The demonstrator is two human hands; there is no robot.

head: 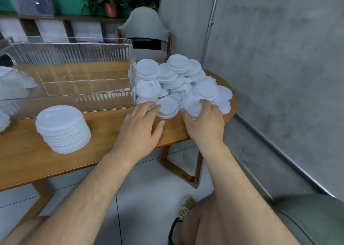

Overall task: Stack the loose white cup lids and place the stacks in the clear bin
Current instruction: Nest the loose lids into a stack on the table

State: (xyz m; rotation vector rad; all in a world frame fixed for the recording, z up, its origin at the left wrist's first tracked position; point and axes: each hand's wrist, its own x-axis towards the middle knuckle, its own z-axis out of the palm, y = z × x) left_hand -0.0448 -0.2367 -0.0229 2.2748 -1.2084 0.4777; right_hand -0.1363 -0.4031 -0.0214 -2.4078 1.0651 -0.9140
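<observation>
Lids (178, 77) heap on wooden table (55, 161) beside clear bin (74, 58), grey wall (279, 58) behind.

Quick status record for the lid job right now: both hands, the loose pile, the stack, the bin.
left hand: fingers fairly straight, touching front lid at the pile's near edge
right hand: thumb and fingers curled round second lid
loose pile: large, on the right end of the table, against the bin's right wall
stack: outside the bin, in front of it, leaning slightly
clear bin: right part holds no lids; white shapes at its left end, unclear
</observation>
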